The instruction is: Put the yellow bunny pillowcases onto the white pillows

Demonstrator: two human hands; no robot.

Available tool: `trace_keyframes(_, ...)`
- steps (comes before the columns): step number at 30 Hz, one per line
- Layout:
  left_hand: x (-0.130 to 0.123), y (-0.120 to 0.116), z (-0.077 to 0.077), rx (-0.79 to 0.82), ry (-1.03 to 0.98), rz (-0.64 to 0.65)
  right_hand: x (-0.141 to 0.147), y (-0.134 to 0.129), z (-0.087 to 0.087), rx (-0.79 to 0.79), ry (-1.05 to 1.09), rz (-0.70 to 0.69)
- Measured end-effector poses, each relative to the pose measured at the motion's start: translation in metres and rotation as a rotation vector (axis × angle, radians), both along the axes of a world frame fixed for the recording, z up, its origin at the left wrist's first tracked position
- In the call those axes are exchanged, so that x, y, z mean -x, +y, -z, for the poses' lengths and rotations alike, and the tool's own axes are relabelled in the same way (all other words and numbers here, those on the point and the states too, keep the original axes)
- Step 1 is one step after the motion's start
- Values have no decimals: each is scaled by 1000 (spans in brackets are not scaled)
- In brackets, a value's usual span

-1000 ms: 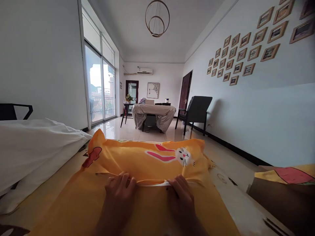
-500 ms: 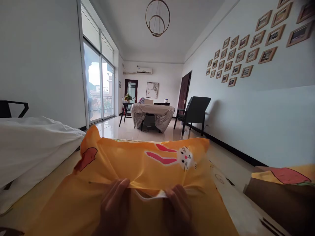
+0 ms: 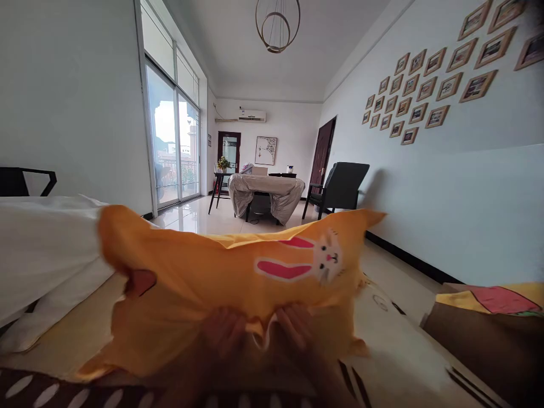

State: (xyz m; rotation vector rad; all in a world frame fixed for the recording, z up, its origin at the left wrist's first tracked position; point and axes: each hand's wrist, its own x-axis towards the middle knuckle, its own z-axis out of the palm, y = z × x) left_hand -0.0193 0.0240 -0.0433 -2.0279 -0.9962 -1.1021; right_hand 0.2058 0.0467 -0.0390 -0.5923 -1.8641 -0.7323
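An orange pillowcase (image 3: 204, 266) with a white rabbit face and pink ears printed on it is spread in front of me, its far edge raised and its corners sticking up. My left hand (image 3: 224, 328) is closed on the near edge, left of centre. Close beside it on the right, my right hand (image 3: 295, 327) grips the same edge. Between the two fists the cloth sags in a fold, where a pale strip shows. Whatever fills the pillowcase is hidden. Both hands are somewhat blurred.
Under the pillowcase is a pale tabletop (image 3: 382, 340) with dark markings. White cloth (image 3: 46, 249) lies at left. A cardboard box (image 3: 480, 345) with printed yellow-and-pink cloth (image 3: 501, 300) is at right. Beyond stand a covered table (image 3: 267, 184) and a dark chair (image 3: 346, 181).
The pillowcase's near part has been pulled up and gathered, and its far corners have spread outward and risen. My hands have come closer together; the opening between them has narrowed.
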Motion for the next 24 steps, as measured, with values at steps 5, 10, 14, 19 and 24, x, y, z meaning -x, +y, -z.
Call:
trace_keyframes(5, -4, 12, -36, 440, 66, -206, 3, 24, -25, 328, -24, 33)
trace_keyframes(10, -4, -16, -62, 757, 138, -128, -9, -3, -40, 672, -234, 41)
trace_keyframes(14, -14, -25, -67, 864, 261, -218, -7, -12, -46, 759, -350, 145)
trace_keyframes(19, -28, -25, -64, 967, 324, -354, 2, -19, -46, 855, -427, 293)
trace_keyframes(24, -26, -27, -55, 965, 187, -311, 13, -25, -31, 719, -233, 304)
